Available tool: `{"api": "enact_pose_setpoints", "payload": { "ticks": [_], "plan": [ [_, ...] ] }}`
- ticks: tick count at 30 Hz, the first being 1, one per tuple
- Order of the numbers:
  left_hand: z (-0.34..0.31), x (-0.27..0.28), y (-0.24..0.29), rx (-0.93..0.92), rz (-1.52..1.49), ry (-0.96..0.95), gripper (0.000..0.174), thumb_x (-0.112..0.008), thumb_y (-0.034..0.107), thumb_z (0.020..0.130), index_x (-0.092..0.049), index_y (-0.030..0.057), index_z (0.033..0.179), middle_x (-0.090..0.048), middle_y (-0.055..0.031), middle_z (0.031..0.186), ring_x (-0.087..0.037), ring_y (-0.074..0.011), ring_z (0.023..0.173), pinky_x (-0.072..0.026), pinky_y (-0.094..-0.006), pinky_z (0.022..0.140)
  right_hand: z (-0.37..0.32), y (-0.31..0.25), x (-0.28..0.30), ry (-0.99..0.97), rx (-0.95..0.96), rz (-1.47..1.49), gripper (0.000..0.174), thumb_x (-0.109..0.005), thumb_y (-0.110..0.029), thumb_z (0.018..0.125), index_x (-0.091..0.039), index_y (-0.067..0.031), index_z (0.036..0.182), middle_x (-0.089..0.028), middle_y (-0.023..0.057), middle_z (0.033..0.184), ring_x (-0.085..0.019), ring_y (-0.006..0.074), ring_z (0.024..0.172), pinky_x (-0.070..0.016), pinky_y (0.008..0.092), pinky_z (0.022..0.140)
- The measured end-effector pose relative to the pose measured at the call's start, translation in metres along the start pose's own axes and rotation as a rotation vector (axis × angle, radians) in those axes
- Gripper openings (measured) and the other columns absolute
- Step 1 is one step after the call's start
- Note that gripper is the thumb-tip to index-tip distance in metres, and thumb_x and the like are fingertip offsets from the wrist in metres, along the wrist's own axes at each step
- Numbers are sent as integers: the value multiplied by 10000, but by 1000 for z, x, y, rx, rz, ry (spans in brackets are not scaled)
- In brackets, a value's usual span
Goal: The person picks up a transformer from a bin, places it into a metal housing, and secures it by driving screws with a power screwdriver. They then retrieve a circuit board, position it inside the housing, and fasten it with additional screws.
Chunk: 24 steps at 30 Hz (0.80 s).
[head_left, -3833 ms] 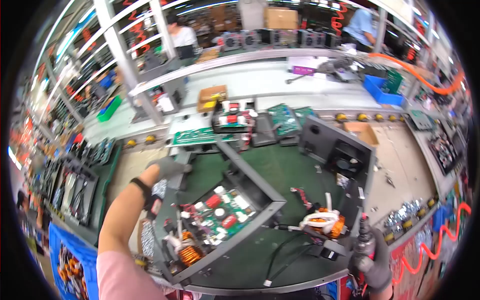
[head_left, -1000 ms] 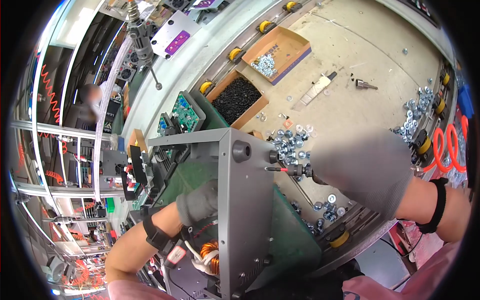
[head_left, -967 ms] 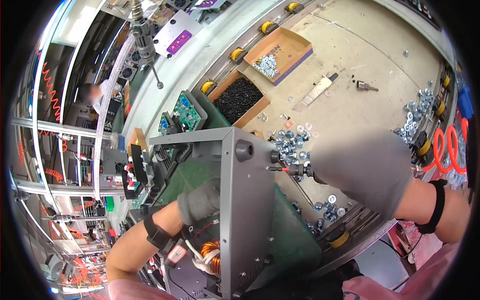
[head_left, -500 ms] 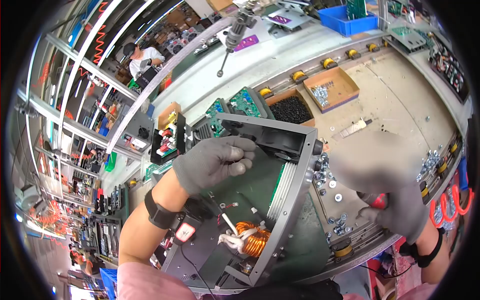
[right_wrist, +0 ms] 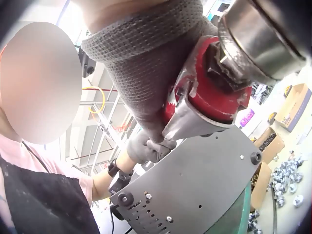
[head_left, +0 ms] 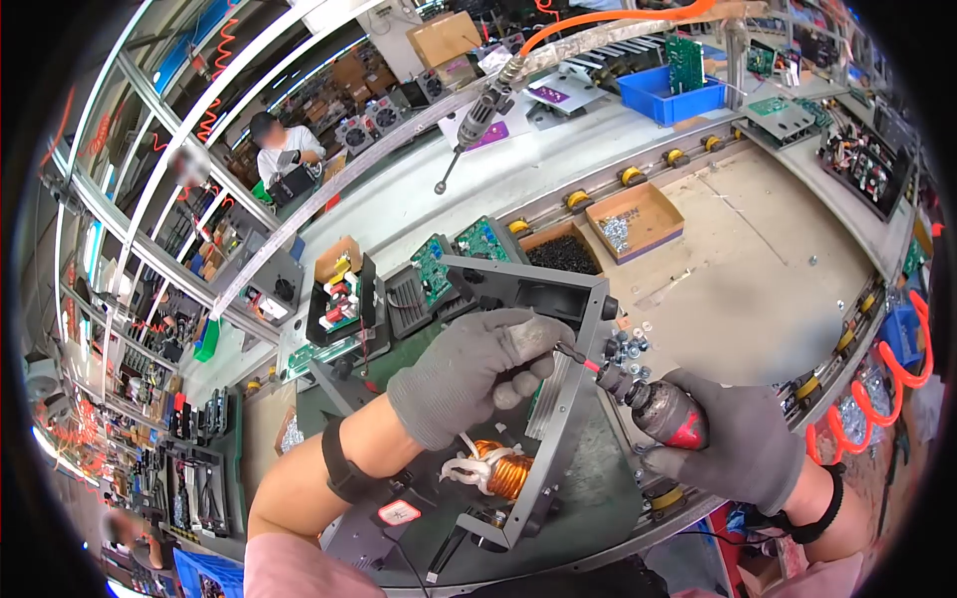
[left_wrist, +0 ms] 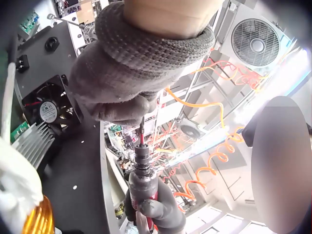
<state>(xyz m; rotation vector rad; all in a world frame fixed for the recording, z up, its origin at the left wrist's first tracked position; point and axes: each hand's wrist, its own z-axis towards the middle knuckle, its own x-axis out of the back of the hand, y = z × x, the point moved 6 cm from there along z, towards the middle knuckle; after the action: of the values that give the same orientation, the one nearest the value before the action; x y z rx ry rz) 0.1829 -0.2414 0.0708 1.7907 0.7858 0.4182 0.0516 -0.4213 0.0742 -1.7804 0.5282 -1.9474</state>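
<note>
My gloved right hand (head_left: 743,434) grips a red-and-metal power screwdriver (head_left: 680,417), its bit (head_left: 591,366) pointing left. With thumb and fingers my gloved left hand (head_left: 469,374) pinches the bit's dark tip; any screw there is hidden by the fingertips. Both hands are over a grey metal case (head_left: 566,429) whose side faces up open. Inside the case are an orange copper coil (head_left: 510,474) with white leads, a black fan (left_wrist: 51,109) and a finned heat sink (left_wrist: 36,142). The case's outer panel (right_wrist: 185,180) bears rubber feet and several screws.
Cardboard boxes hold black screws (head_left: 563,254) and silver fasteners (head_left: 618,231). Loose bolts (head_left: 628,349) lie right of the case. Green circuit boards (head_left: 488,239) stand behind it. Another screwdriver (head_left: 483,115) hangs above the rail, and a red coiled hose (head_left: 907,384) hangs at right.
The screwdriver's bit has left the case's outer panel and is now above the wall. My left hand has come out of the case, moved right and taken hold of the bit's tip.
</note>
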Motion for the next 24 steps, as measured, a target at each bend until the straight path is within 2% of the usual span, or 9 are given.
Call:
{"api": "enact_pose_setpoints", "payload": {
  "ticks": [3, 10, 13, 16, 18, 20, 22, 23, 24],
  "plan": [
    [-4, -10, -1, -17, -66, -32, 399, -566, 330, 959, -572, -45, 1094, -547, -29, 730, -427, -55, 533, -348, -189, 480, -4, -3, 1, -11, 41, -7, 595, -782, -374, 699, -529, -54, 1131, -641, 151, 678, -649, 356, 631, -498, 428, 554],
    [-5, -28, -7, -71, -157, 57, 402, -544, 321, 972, -535, -27, 1171, -548, -23, 724, -432, -65, 574, -352, -195, 527, -11, 3, -5, -46, 16, 54, 628, -766, -384, 728, -510, -40, 1188, -647, 169, 720, -654, 364, 671, -504, 429, 577],
    [0, -32, -11, -129, -315, 18, 379, -534, 299, 979, -519, -8, 1201, -541, -16, 713, -423, -78, 564, -333, -194, 527, -11, 10, -8, -61, -6, 222, 633, -759, -401, 741, -506, -33, 1190, -650, 178, 736, -656, 373, 693, -512, 428, 605],
    [5, -29, -13, -109, -166, -60, 362, -533, 313, 978, -547, 5, 1168, -527, -4, 695, -413, -87, 556, -311, -191, 519, -13, 21, -11, -146, -57, 343, 642, -772, -415, 737, -506, -43, 1189, -652, 180, 751, -659, 379, 723, -518, 425, 635],
    [2, -10, -10, -91, 368, 78, 345, -540, 325, 971, -588, 19, 1122, -500, 14, 667, -388, -80, 546, -293, -196, 507, -18, 33, -12, -148, -36, 452, 662, -799, -426, 711, -511, -63, 1184, -655, 173, 759, -662, 380, 758, -524, 414, 660],
    [11, 16, -3, -4, 479, 262, 388, -524, 337, 958, -614, 30, 1177, -423, 43, 617, -376, -57, 539, -297, -213, 462, -25, 51, -11, -151, -45, 411, 690, -837, -427, 659, -521, -75, 1162, -672, 153, 793, -671, 367, 773, -532, 395, 676],
    [21, 43, -28, 242, 641, 142, 413, -507, 343, 967, -592, 49, 1244, -392, 46, 607, -412, -53, 547, -336, -213, 472, -32, 65, -18, -263, -115, 391, 718, -832, -445, 645, -516, -77, 1173, -673, 154, 791, -676, 354, 769, -531, 390, 677],
    [27, 55, -46, 347, 804, 17, 419, -528, 374, 955, -622, 37, 1185, -493, 5, 670, -480, -69, 616, -383, -237, 522, -32, 69, -19, -272, -131, 407, 718, -832, -445, 645, -516, -77, 1173, -673, 154, 791, -676, 354, 769, -531, 390, 677],
    [30, 61, -63, 448, 963, -113, 435, -549, 405, 942, -652, 24, 1125, -594, -37, 733, -548, -86, 685, -429, -261, 573, -35, 73, -30, -438, -173, 253, 721, -815, -456, 653, -509, -74, 1184, -672, 156, 794, -677, 353, 783, -528, 396, 696]
  ]
}}
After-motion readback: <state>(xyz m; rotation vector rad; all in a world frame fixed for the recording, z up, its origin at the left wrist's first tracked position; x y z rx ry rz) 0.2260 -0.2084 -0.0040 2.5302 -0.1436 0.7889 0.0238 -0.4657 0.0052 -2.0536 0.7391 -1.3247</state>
